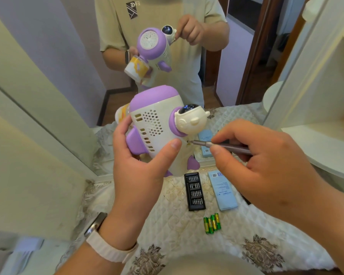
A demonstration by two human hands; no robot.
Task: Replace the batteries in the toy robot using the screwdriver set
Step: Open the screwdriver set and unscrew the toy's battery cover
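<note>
The toy robot (pixel 157 124), cream with purple trim and a small astronaut head, is lifted above the table. My left hand (pixel 139 167) grips its body from below, thumb across the front. My right hand (pixel 254 161) pinches a grey screwdriver (pixel 222 145), whose tip touches the toy just under the astronaut head. On the cloth below lie the open black bit case (pixel 194 191), a pale blue box (pixel 222 190) and several green-and-gold batteries (pixel 212 223).
A mirror (pixel 187 56) right behind the table reflects me and the toy. The table carries a quilted white cloth (pixel 167 225) with brown flower prints. A cream shelf unit (pixel 326 96) stands at the right, a cream panel at the left.
</note>
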